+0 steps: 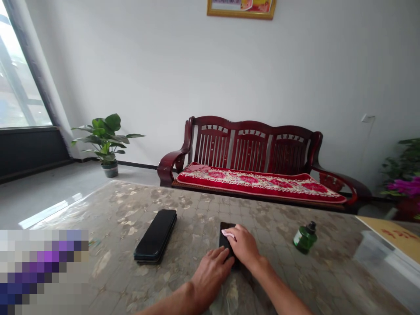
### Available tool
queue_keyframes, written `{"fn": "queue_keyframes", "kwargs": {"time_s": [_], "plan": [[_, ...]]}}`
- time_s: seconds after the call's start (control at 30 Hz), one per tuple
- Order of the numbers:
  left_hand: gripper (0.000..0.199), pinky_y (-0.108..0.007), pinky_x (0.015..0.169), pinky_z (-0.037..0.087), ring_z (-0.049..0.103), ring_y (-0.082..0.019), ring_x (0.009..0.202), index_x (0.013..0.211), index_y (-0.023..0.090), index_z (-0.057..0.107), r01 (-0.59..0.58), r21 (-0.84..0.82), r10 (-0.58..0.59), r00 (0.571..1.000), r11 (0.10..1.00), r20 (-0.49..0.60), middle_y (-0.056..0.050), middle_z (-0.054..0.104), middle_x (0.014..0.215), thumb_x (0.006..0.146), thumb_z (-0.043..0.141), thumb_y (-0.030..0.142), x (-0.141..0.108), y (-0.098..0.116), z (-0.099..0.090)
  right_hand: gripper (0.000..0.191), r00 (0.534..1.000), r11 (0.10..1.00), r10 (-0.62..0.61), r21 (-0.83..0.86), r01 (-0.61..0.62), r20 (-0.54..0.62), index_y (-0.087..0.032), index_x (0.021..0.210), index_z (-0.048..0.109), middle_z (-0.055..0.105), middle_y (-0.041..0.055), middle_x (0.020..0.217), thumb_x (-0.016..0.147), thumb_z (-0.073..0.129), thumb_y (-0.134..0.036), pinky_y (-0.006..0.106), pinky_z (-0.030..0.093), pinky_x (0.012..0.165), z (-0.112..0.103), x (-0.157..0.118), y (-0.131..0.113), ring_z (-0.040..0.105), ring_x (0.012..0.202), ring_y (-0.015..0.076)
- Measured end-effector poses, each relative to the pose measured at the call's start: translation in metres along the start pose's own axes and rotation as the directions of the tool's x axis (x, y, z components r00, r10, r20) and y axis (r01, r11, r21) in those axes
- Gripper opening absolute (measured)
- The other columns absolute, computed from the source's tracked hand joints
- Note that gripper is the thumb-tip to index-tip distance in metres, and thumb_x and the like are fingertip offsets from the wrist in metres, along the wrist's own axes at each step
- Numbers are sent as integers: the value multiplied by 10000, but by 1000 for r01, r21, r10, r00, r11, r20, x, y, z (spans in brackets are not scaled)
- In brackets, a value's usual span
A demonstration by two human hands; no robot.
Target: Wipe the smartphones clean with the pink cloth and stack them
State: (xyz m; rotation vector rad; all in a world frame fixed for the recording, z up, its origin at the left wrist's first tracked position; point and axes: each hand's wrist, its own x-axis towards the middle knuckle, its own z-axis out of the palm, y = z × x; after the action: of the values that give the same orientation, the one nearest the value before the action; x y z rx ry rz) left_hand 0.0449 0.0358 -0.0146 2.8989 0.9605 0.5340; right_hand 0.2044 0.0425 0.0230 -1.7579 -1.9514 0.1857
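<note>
A pale cloth (pixel 228 234) is pinched by the right grip (pixel 244 246) on a smartphone (pixel 223 243), left grip (pixel 214 266) laid open there, green bottle (pixel 304 240) at three o'clock.

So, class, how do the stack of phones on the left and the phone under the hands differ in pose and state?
The stack of phones lies slanted in the picture; the phone under the hands points nearly straight ahead. The stack is untouched, its top uncovered; the phone is partly hidden by the left hand and the right hand, which holds a pale cloth against it. Both are dark and lie flat on the patterned tabletop.
</note>
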Motion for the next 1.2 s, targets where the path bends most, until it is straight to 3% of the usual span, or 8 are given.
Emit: {"fn": "queue_keyframes", "kwargs": {"time_s": [0.07,0.13,0.23,0.43,0.53,0.77,1.03,1.2], "plan": [[165,-340,954,496,612,-226,1088,1061,207,647,-6,-52,4,999,999,-45,-53,667,1133,902,613,186,-2,-3,2,199,999,999,-41,-14,41,23,-242,1129,639,627,47,1147,950,552,-262,351,514,870,-1,-11,-1,611,989,182],[109,-306,932,507,626,-205,1037,978,200,649,-20,-113,8,994,993,-107,-37,674,1099,878,635,160,-6,-5,3,292,995,994,-100,-33,101,31,-301,1053,697,665,17,1021,936,496,-124,285,476,877,0,-23,0,604,974,164],[52,-275,840,538,643,-195,937,866,198,636,-15,-140,-9,986,990,-169,-25,684,1005,863,636,146,-9,-9,6,334,989,985,-147,-94,148,8,-327,1103,691,668,17,998,941,474,-132,289,441,873,1,-28,2,579,976,185],[130,-282,854,540,658,-194,967,932,215,657,-54,-91,32,973,994,-229,-25,701,1004,919,540,160,-3,-21,17,333,999,975,-38,-218,42,18,-271,1025,725,670,43,947,966,420,-150,249,426,845,6,27,10,590,906,169],[163,-287,875,539,664,-189,969,938,214,661,-65,-66,50,975,996,-216,-25,706,1012,939,506,164,-1,-26,20,337,999,974,-27,-223,30,18,-272,1054,715,663,44,966,962,420,-138,232,428,849,10,34,10,594,941,165],[93,-282,859,541,662,-192,915,878,196,635,-44,-70,30,983,997,-180,-21,704,974,912,565,143,3,-22,18,302,987,978,-151,-135,157,55,-276,1073,690,643,33,970,973,431,-158,243,425,853,11,-15,-1,584,953,171],[111,-304,963,499,642,-220,1033,976,170,638,-96,-74,85,987,993,-138,-69,690,1087,889,581,131,-4,-24,8,300,999,966,-24,-257,34,39,-264,1002,728,658,51,928,959,442,-183,229,427,798,11,48,3,606,893,169],[57,-288,924,513,644,-200,990,939,191,624,-52,-158,34,993,986,-116,-36,686,1038,889,612,167,0,-22,10,334,990,977,-124,-167,133,65,-283,1083,699,652,37,964,951,426,-143,224,423,834,10,9,-2,595,957,162]]}}
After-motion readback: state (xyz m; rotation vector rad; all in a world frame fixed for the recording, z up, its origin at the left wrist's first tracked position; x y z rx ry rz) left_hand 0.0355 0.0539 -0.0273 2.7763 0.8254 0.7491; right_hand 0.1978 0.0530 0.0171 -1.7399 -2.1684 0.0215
